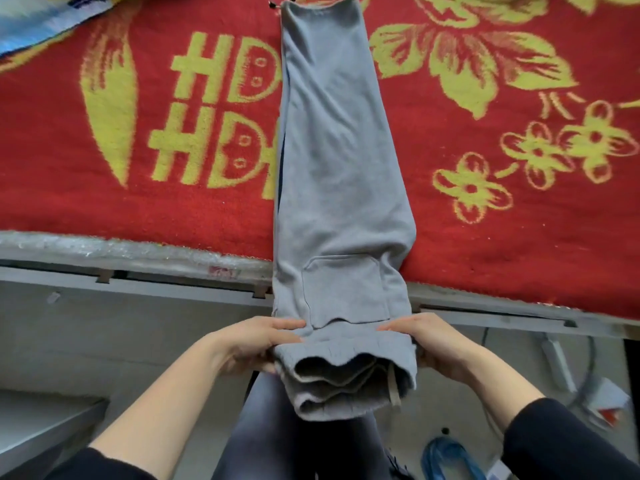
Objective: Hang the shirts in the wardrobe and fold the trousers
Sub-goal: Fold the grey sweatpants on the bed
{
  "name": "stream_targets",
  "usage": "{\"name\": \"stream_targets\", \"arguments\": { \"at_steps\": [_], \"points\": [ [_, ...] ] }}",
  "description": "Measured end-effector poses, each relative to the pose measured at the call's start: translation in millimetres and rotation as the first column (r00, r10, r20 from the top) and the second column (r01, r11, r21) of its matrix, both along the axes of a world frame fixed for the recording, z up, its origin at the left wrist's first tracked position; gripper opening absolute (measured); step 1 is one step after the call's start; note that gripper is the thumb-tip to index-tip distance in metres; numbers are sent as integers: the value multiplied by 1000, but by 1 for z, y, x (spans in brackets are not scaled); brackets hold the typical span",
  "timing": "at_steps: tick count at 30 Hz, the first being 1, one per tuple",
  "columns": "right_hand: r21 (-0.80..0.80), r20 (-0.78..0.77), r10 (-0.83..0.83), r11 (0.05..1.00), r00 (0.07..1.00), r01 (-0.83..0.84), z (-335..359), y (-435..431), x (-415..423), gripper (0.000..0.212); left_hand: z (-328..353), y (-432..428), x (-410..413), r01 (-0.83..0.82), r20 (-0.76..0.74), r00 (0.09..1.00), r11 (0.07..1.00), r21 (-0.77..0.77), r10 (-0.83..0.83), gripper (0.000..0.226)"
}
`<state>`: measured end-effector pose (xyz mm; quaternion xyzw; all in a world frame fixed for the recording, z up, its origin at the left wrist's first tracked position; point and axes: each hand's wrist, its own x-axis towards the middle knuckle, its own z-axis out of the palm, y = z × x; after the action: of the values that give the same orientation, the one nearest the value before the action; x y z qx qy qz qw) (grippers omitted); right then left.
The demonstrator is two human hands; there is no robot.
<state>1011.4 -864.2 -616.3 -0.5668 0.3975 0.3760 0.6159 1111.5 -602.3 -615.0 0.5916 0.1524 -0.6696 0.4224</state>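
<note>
On the red and yellow blanket [138, 209] the grey trousers [339, 161] lie lengthways, one leg stacked on the other. The cuffs [322, 12] point away, and the waistband [346, 341] hangs past the bed edge [156, 289] toward the person. The left hand [263, 344] grips the waistband's left side, thumb on top and fingers curled under. The right hand [429, 344] holds the right side the same way.

The fabric looks like thick, soft fleece. I'd say it is light, limp and not slippery, and the fuzzy blanket would likely drag on it. It should sag wherever it is unsupported, so the two waistband corners seem the sensible hold for carrying that end over toward the cuffs. The layers may slide apart near the patch pocket [346, 289].
</note>
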Motion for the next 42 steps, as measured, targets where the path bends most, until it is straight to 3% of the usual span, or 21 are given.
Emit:
{"name": "stream_targets", "arguments": {
  "at_steps": [4, 7, 10, 11, 13, 16, 21, 26, 29, 32, 36, 38, 41, 42],
  "points": [
    [122, 119, -291, 953, 949, 276, 11, -10, 42, 20, 25, -17, 45, -275, 118, 952, 959, -71, 282, 15],
    [263, 172, -509, 849, 843, 459, 30, -24, 92, 26, 41, -29, 96, -534, 114, 827, 832, -153, 551, 16],
    [399, 186, -606, 766, 773, 504, 39, -36, 145, 37, 45, -44, 144, -644, 74, 729, 718, -264, 681, 22],
    [394, 200, -596, 776, 778, 493, 39, -39, 164, 42, 45, -51, 158, -623, 109, 732, 725, -296, 673, 27],
    [280, 288, -487, 866, 824, 414, 35, -43, 201, 32, 37, -64, 186, -502, 290, 756, 804, -318, 587, 32],
    [-89, 384, -229, 955, 895, 283, 24, -48, 250, 10, 25, -81, 230, -345, 573, 721, 919, -192, 390, 19],
    [-368, 425, -93, 891, 900, 265, -3, -69, 324, 9, 10, -107, 314, -250, 743, 643, 968, -25, 185, 15],
    [-649, 481, 134, 719, 866, 249, -19, -89, 403, 15, -10, -130, 400, -217, 844, 513, 975, -48, 156, 11],
    [-679, 488, 144, 683, 861, 271, -20, -98, 448, 17, -19, -144, 445, -201, 859, 485, 977, -75, 166, 7],
    [-670, 487, 103, 681, 867, 296, -25, -109, 491, 18, -23, -160, 484, -202, 879, 436, 973, -114, 194, 17],
    [-663, 502, 66, 669, 862, 335, -25, -121, 533, 22, -28, -169, 525, -173, 908, 377, 977, -124, 182, 3],
    [-669, 524, 67, 650, 849, 361, -27, -124, 546, 26, -30, -173, 536, -177, 900, 375, 971, -163, 220, 8],
    [-548, 627, -14, 702, 779, 454, -39, -124, 551, 16, -32, -180, 533, -87, 821, 474, 944, -317, 319, 42],
    [-497, 639, -52, 733, 767, 464, -43, -123, 547, 36, -37, -180, 527, -33, 812, 497, 942, -334, 306, 60]
  ]
}}
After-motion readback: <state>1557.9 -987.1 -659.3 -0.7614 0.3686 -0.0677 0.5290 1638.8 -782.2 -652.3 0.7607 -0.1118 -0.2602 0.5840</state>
